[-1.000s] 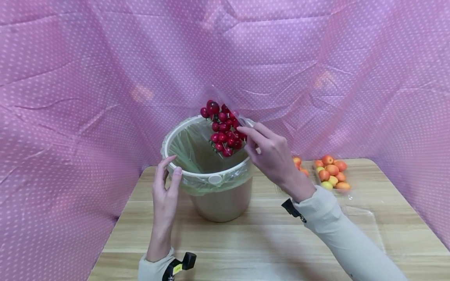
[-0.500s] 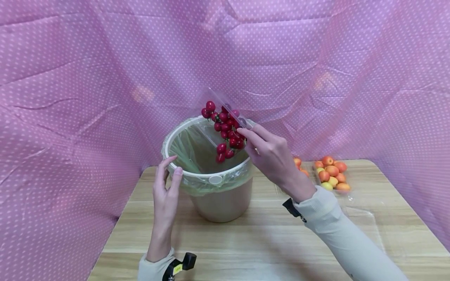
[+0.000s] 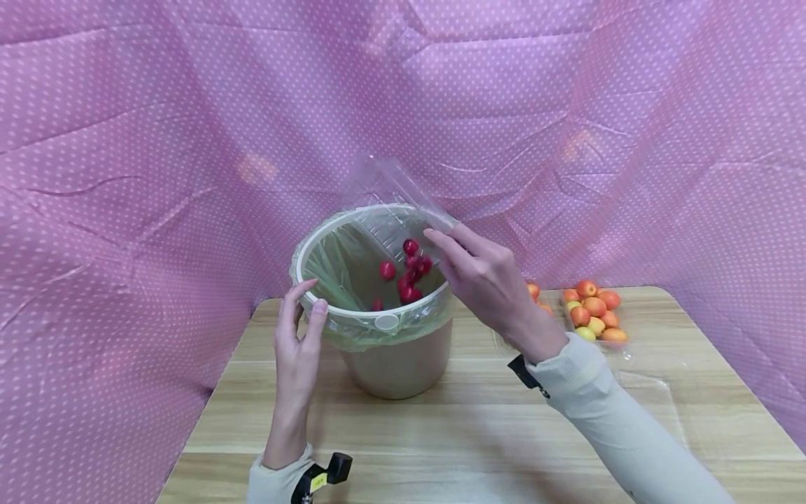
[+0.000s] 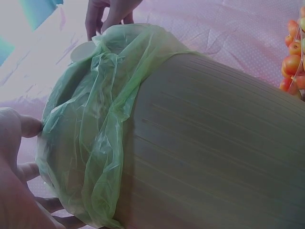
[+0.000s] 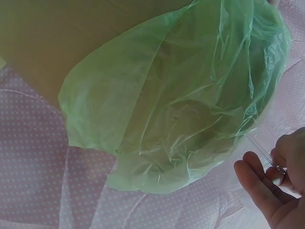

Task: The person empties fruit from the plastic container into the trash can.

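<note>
A grey-brown trash bin point(image 3: 397, 367) stands upright, its white rim point(image 3: 352, 313) lined with a translucent green bag point(image 4: 107, 124). My left hand point(image 3: 296, 353) holds the bin's rim at the near left, fingertips over its edge. Above the bin's right side, my right hand point(image 3: 488, 276) pinches the edge of a clear plastic container point(image 3: 393, 185), which is steeply tilted over the opening. Several red fruits like cherry tomatoes point(image 3: 412, 276), slightly blurred, are below the container within the bin's mouth. In the right wrist view, only a thin edge of the container shows beside my right fingers point(image 5: 257, 183).
At the back right of the wooden table point(image 3: 478, 434), a clear box of orange and yellow fruits point(image 3: 595, 308) stands beside more orange fruit point(image 3: 535, 294), partly hidden by the right hand. Clear plastic lies near the right sleeve. Pink dotted cloth point(image 3: 208, 126) encloses the back and sides.
The red fruits have slid down out of the tilted container and dropped into the bin's mouth; the visible container now holds none. Both hands have stayed nearly where they were.
</note>
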Available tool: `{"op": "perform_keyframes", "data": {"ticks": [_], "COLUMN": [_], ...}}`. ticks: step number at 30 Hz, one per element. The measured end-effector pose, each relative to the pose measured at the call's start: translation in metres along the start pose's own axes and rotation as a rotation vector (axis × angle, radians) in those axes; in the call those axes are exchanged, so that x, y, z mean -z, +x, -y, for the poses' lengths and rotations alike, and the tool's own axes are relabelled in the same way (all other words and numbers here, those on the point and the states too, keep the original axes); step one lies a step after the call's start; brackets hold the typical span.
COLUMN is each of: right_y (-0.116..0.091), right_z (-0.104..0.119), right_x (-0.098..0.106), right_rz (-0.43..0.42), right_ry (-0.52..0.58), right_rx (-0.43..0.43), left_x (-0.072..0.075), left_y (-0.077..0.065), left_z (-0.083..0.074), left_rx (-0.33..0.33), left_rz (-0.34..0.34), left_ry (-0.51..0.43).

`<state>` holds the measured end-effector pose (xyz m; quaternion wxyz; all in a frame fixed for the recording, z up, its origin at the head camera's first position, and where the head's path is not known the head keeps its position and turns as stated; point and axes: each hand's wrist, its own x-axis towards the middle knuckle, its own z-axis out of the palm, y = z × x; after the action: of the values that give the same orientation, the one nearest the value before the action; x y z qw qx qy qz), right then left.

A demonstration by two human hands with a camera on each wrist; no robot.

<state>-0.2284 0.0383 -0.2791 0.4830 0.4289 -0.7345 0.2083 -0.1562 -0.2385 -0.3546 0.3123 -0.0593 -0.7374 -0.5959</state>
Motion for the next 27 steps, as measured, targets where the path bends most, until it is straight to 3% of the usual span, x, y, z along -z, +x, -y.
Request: {"op": "perform_keyframes", "data": {"ticks": [7, 12, 22, 27], "right_y": [0.000, 0.001, -0.011, -0.019], "right_z": [0.002, 0.000, -0.005, -0.002], "right_x": [0.000, 0.003, 0.045, 0.065], "right_rz": [-0.030, -0.078, -0.196, -0.246], "right_ry": [-0.045, -0.027, 0.173, 0.361], "right_rx": [0.056, 0.028, -0.231, -0.399], "left_x": [0.000, -0.001, -0.001, -0.001], "left_y": [-0.001, -0.001, -0.001, -0.001], "left_z": [0.000, -0.001, -0.001, -0.001], "left_rx": [0.003, -0.003, 0.004, 0.006], "left_rz": [-0.007, -0.006, -0.003, -0.004], "left_ry": [-0.002, 0.004, -0.002, 0.002]}}
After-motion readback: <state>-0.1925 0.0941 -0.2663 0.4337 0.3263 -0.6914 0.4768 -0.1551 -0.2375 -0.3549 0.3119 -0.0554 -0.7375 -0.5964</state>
